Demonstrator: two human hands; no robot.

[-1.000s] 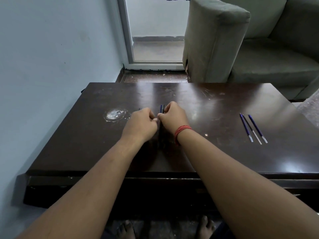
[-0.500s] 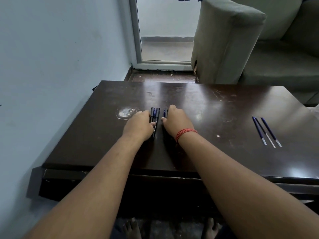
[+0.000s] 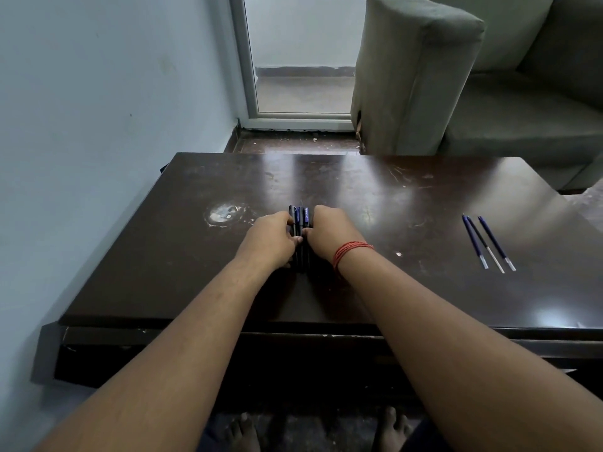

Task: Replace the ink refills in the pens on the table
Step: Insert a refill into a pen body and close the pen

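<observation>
Pens (image 3: pixel 299 220) lie bunched mid-worktop (image 3: pixel 408 288); our left hand (image 3: pixel 272 241) and right hand (image 3: pixel 329 234) curl fingers round them, likely squaring the bundle. Refills (image 3: pixel 487 241) wait well right.

Both forearms are bare, with no sleeves in view. A red thread band (image 3: pixel 350 252) of several strands wraps the right wrist. Bare feet (image 3: pixel 243 433) show below the bench (image 3: pixel 424 288) edge.

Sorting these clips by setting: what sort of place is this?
Probably a home living room: a grey sofa, a low dark table and a glass door beside a plain wall.
</observation>
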